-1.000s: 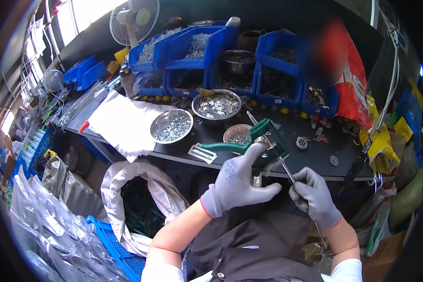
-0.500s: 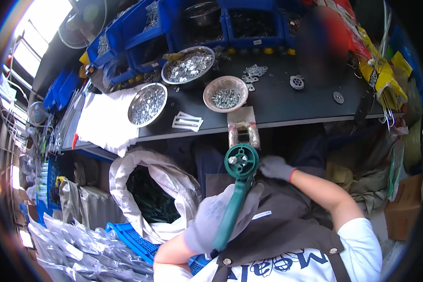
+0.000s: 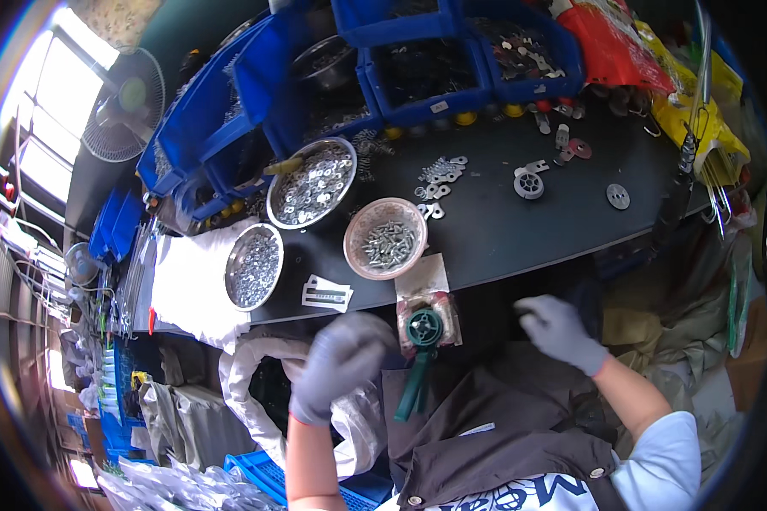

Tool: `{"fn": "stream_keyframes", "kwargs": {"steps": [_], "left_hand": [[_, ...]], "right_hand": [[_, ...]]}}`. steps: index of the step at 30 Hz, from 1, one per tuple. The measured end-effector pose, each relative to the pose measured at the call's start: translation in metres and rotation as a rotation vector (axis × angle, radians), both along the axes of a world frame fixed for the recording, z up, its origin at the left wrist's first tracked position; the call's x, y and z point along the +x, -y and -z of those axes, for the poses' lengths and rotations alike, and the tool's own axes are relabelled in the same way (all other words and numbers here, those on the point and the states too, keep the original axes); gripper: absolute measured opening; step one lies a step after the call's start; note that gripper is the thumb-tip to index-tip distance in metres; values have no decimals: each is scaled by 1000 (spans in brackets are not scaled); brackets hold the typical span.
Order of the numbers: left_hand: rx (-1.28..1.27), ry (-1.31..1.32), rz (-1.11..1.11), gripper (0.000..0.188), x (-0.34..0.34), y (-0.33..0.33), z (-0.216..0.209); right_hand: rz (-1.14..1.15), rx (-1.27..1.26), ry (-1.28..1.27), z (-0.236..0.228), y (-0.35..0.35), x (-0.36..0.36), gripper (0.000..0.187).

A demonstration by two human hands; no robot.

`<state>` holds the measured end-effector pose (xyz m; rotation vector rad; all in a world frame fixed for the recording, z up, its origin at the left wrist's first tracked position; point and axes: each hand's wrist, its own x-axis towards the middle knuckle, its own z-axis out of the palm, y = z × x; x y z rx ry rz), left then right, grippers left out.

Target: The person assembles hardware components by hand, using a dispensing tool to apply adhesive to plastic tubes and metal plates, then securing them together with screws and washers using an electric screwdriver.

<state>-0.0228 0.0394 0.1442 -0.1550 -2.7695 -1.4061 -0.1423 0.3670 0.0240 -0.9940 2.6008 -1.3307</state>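
Observation:
A green plastic part [image 3: 424, 327], with a round spoked head and a long handle slanting down toward me, sits on a taped block [image 3: 449, 319] at the table's front edge. Neither hand touches it. Just left of it, in front of the white sack, my left hand [image 3: 343, 362] in a grey glove is raised and smeared by motion; its fingers cannot be made out well. To the right, beyond the table edge, my gloved right hand [image 3: 562, 334] has its fingers loosely stretched apart, with nothing visible in them. A pinkish bowl [image 3: 360, 261] of small screws stands just behind the block.
Steel bowls of washers [image 3: 274, 198] and small metal pieces [image 3: 230, 277] stand at left. Blue bins [image 3: 435, 106] line the back. A grey wheel [image 3: 528, 185], metal plates [image 3: 439, 173] and a disc [image 3: 618, 197] lie on the table. A white sack [image 3: 239, 375] stands open below.
My left hand has let go of the green part and moved up and left. The part now rests on the block, its handle pointing down. My right hand has moved right, away from it.

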Motion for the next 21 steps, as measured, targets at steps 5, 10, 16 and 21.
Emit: {"fn": "stream_keyframes", "kwargs": {"steps": [5,10,16,21], "left_hand": [[-256,-423,-120,19,-138,-34,-41],[-443,-167,-74,26,-284,-26,27],[-267,122,-94,17,-283,-7,19],[-301,50,-200,22,-266,11,-10]], "right_hand": [[601,-327,270,3,-106,-1,20],[799,51,77,74,-200,23,19],[848,448,341,143,-255,75,22],[687,520,417,248,-238,76,20]]}}
